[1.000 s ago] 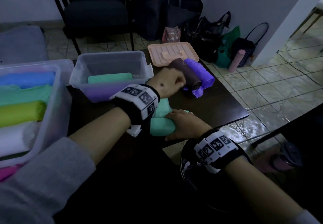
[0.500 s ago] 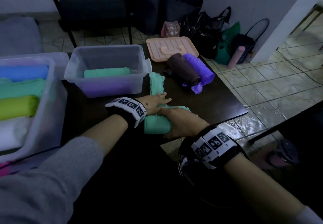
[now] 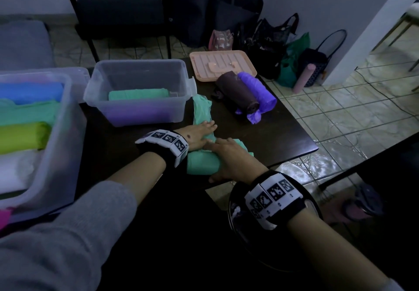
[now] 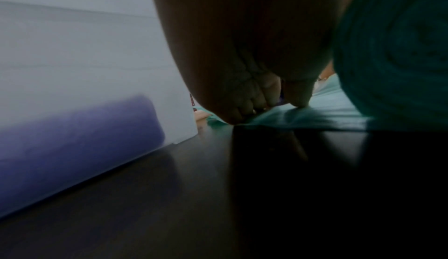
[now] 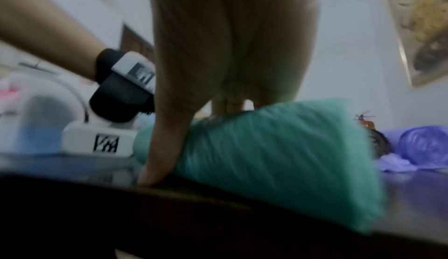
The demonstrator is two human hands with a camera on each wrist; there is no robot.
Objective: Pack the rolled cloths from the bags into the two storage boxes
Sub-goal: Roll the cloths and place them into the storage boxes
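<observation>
Mint cloth half-rolled on desk, under both hands. Left hand laid flat on unrolled tail, fingers straight, pressed down. Right hand draped over roll, fingers curved round it. Cloth judged soft, light, prone to unrolling; best gripped round middle. Clear box just beyond left fingers. No readable writing seen.

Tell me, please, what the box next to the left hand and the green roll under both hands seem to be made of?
The box looks like frosted see-through plastic: rolls show blurred through its wall. The green roll seems soft woven cloth, matte, creased, with wound layers showing at its end.
</observation>
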